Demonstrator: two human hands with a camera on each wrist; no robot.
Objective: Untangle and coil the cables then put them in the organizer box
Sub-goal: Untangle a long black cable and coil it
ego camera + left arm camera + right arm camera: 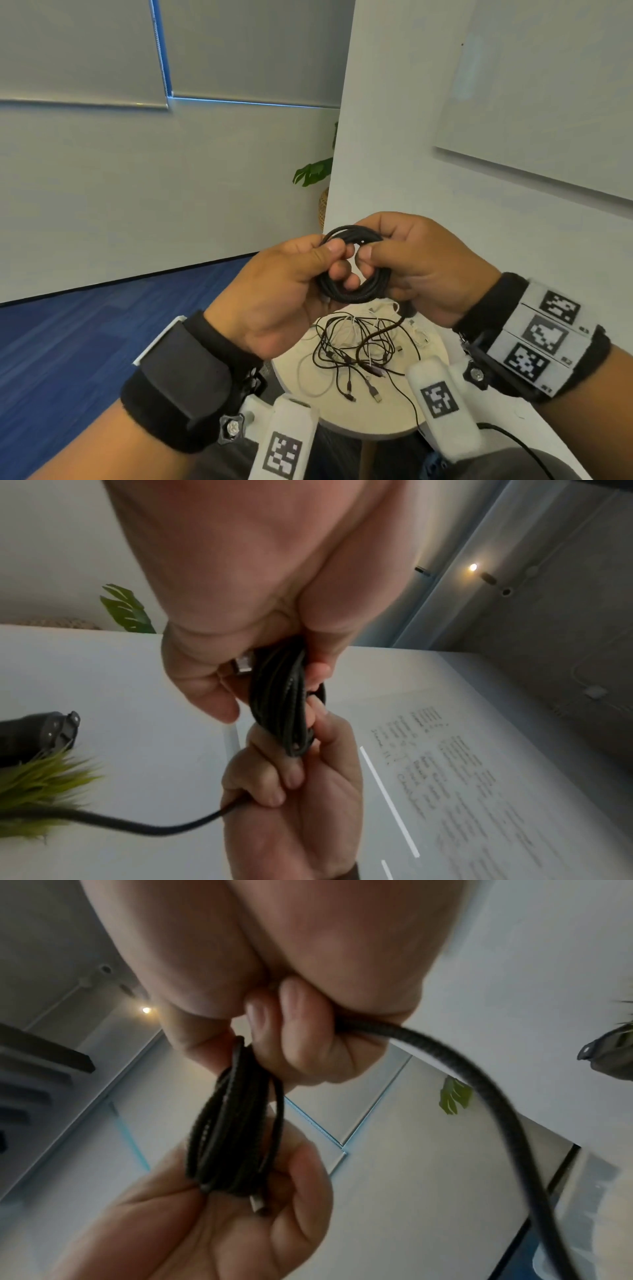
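A black braided cable coil (pixel 354 267) hangs in the air between both hands, above the round table. My left hand (pixel 284 287) grips its left side, thumb over the loops; in the left wrist view a metal plug (pixel 244 665) shows against the coil (pixel 277 696). My right hand (pixel 418 263) pinches the right side, and the loose tail (pixel 479 1074) runs out of that fist down toward the table. A tangle of black and white cables (pixel 359 349) lies on the tabletop below. The coil (pixel 236 1123) appears edge-on in the right wrist view. No organizer box is in view.
The small round light table (pixel 373 425) stands just below my hands. A white wall with a whiteboard (pixel 548 113) is on the right, a potted plant (pixel 313 171) behind its corner. Blue carpet (pixel 85 335) lies at the left.
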